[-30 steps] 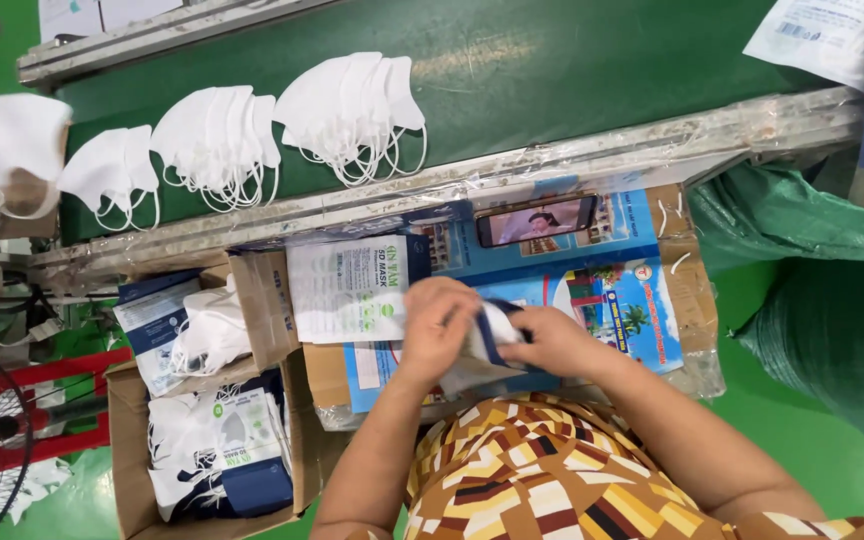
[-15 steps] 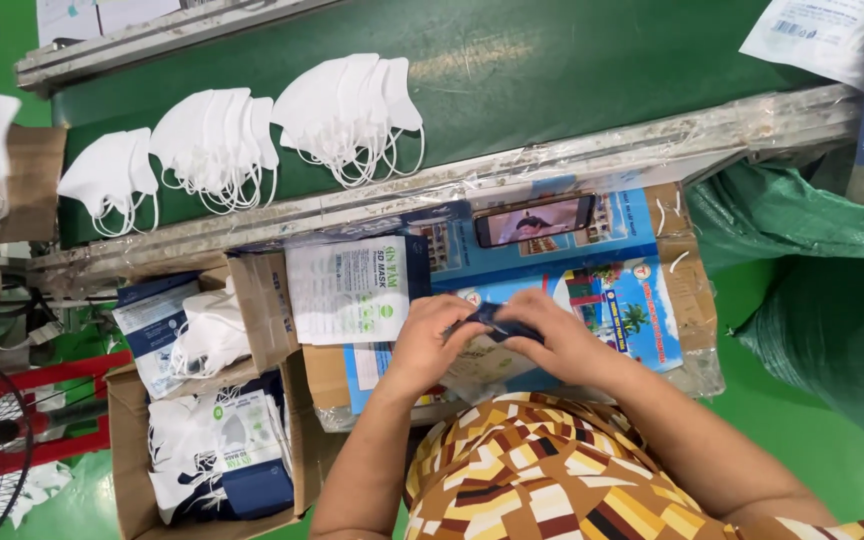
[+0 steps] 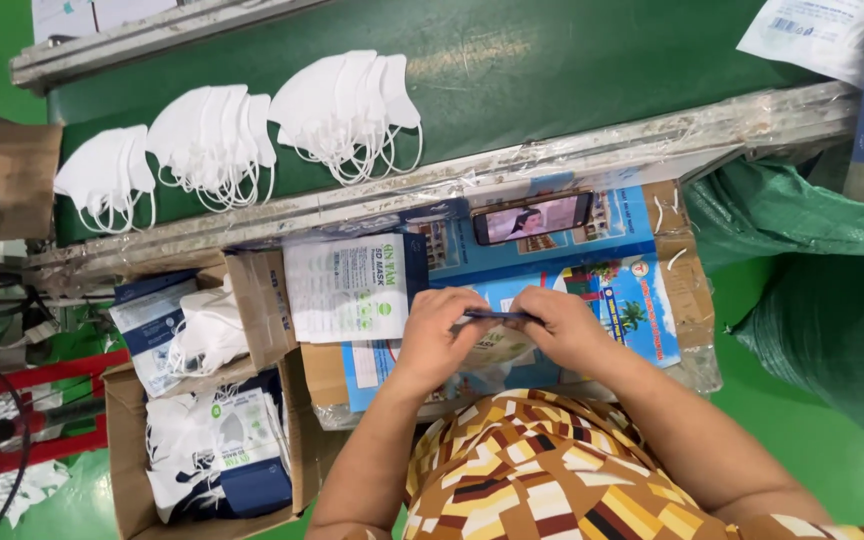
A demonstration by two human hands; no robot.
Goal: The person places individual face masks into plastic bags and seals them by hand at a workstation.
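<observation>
Hands meet over the blue-printed tabletop [image 3: 652,290], just below the phone [image 3: 532,217]: the left hand [image 3: 439,335] and right hand [image 3: 564,328] both pinch the dark top edge of a flat mask packet [image 3: 497,335] held between them. Left of the phone stands a stack of packets [image 3: 345,287]. Above it, three piles of white masks [image 3: 222,140] lie on the green belt [image 3: 552,50].

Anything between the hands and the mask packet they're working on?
Nothing visible. The left hand and right hand both grip the flat mask packet directly at its dark blue top edge, over the blue printed sheet. The phone lies apart, further back.
</observation>
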